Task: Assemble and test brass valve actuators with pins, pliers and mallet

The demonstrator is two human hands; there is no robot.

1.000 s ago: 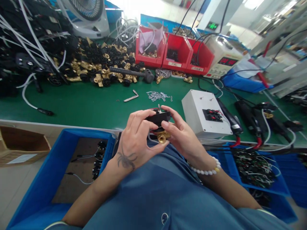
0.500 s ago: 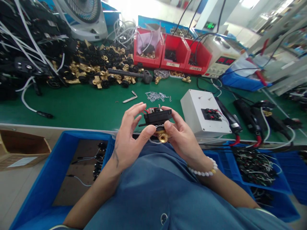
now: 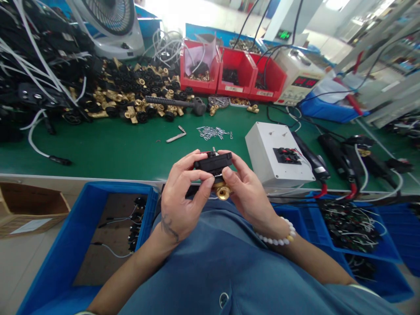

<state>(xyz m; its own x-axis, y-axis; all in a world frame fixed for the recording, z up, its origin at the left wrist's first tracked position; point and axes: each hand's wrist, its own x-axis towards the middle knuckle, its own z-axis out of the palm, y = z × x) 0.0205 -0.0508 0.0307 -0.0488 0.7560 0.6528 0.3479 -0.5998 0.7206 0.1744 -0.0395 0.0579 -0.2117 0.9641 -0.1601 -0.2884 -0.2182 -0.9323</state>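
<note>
Between my hands, at the bench's front edge, is a black valve actuator joined to a brass valve body below it. My right hand grips the assembly from the right, thumb over the join. With thumb and index finger pinched at the left side of the join, my left hand also has fingers on the actuator's upper edge. What the pinch holds, if a small part, is hidden. Just beyond lie a pile of small wire clips and a bent metal piece.
Brass and black valve bodies heap at the back left, near a black-handled mallet-like tool. Red bins and a power supply stand behind. A grey box and black-and-red power tools are right; blue crates sit below.
My left fingers have closed in, thumb and index now pinching at the actuator's join. The assembly sits slightly lower and to the left in view. My right hand keeps its hold.
</note>
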